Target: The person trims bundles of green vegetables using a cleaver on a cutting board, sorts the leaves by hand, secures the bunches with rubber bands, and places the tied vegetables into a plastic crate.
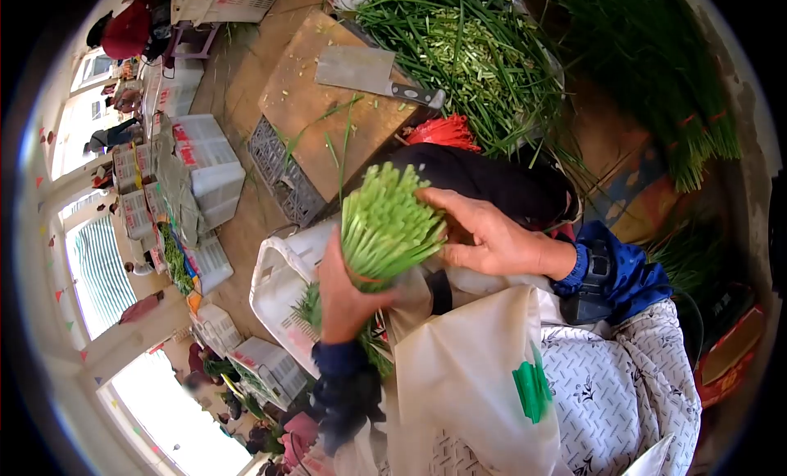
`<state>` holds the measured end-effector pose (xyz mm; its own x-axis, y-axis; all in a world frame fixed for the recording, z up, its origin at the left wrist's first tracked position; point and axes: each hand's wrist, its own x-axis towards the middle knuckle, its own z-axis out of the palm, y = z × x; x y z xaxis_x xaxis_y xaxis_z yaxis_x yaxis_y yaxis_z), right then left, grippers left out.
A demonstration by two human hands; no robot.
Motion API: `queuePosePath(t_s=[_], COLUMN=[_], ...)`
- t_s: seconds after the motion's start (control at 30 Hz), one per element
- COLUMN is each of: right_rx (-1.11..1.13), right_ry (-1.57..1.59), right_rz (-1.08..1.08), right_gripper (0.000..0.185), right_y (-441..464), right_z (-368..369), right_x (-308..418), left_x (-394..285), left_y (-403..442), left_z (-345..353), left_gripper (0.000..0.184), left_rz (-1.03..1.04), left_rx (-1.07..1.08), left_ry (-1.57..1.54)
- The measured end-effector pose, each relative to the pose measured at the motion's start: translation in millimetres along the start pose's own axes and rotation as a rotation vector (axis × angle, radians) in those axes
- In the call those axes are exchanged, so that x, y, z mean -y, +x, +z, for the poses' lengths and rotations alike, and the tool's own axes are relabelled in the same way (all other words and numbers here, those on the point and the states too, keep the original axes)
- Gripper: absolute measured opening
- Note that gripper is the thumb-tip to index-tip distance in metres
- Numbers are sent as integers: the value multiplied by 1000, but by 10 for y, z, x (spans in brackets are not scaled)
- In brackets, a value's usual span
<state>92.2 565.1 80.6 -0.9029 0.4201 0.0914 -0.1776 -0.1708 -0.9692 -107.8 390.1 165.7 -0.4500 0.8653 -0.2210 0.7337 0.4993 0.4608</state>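
A thick bundle of green stems [389, 222], its cut ends facing up, is banded low down in an orange-red tie. My left hand [348, 291] is wrapped round the bundle's lower left side. At the bundle's right side is my right hand [492, 238], its thumb and fingers resting against the stems. A cleaver [357, 68] lies flat on a wooden board [316, 140] beyond the bundle. Red ties [443, 132] lie in a bunch beside the board's right corner. Several loose green blades hang over the board.
A heap of green stalks and trimmings [475, 58] lies beyond the board. Tied greens [697, 140] stand at the right. A white crate [283, 287] is left of my left hand. Stacked white boxes [213, 164] and several people fill the far left.
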Motion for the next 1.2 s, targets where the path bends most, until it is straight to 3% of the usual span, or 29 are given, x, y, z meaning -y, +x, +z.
queuePosePath(t_s=[0.03,0.07,0.13,0.17,0.2,0.27,0.3,0.4,0.47,0.53,0.57,0.6,0.67,0.7,0.73,0.8,0.87,0.93,0.97,1.07,1.1,1.2], right_rx=[8,-111,-240,-320,-396,-416,-376,-475,-262,-151,-27,26,-402,-511,-429,-96,-273,-500,-404,-197,-176,-74], right_ry=[30,7,357,169,-455,-591,-643,-966,-444,-198,-276,-562,-857,-734,-685,-593,-721,-761,-594,-147,-153,-240], right_rz=[55,-40,293,265,-133,-168,-37,-213,-258,-323,-215,-187,-370,-489,-622,-673,-593,-349,-317,-280,-372,-375], right_gripper=[57,37,22,14,15,17,27,40,44,39,33,27,23,31,36,34,21,20,26,19,17,14], right_y=[18,54,94,107,120,122,90,171,163,220,212,245,384,461,467,394,489,550,493,521,561,601], right_z=[-65,-86,-254,-353,-486,-588,-600,-562,-494,-353,-371,-446,-459,-387,-282,-155,-388,-509,-523,-427,-390,-326], right_x=[16,-89,-127,-199,-376,-411,-347,-170,-288,-230,-179,-147,-250,-180,-62,18,-250,-324,-320,-154,-151,-33], left_x=[81,121,120,132,149,178,181,214,267,255,243,255,290,296,318,352,361,382,385,354,325,253], left_y=[-5,35,92,92,97,122,138,127,124,127,124,126,113,113,119,102,100,90,88,88,104,102], left_z=[99,160,174,162,158,170,174,175,184,188,187,181,183,178,195,199,169,178,168,149,146,104], left_gripper=[111,107,104,102,101,100,99,99,99,99,99,99,98,98,98,99,100,101,100,98,97,93], left_rz=[-1,9,32,38,40,48,58,64,77,107,101,101,97,63,64,64,52,47,87,50,36,9], left_rx=[-53,-102,-80,-70,-75,-80,-85,-95,-106,-117,-115,-112,-106,-84,-94,-93,-80,-73,-83,-64,-60,-55], left_ry=[-17,-37,-18,-4,-4,-9,-30,-9,-4,13,-9,3,22,-37,-39,-37,-29,-65,-17,-42,-82,-161])
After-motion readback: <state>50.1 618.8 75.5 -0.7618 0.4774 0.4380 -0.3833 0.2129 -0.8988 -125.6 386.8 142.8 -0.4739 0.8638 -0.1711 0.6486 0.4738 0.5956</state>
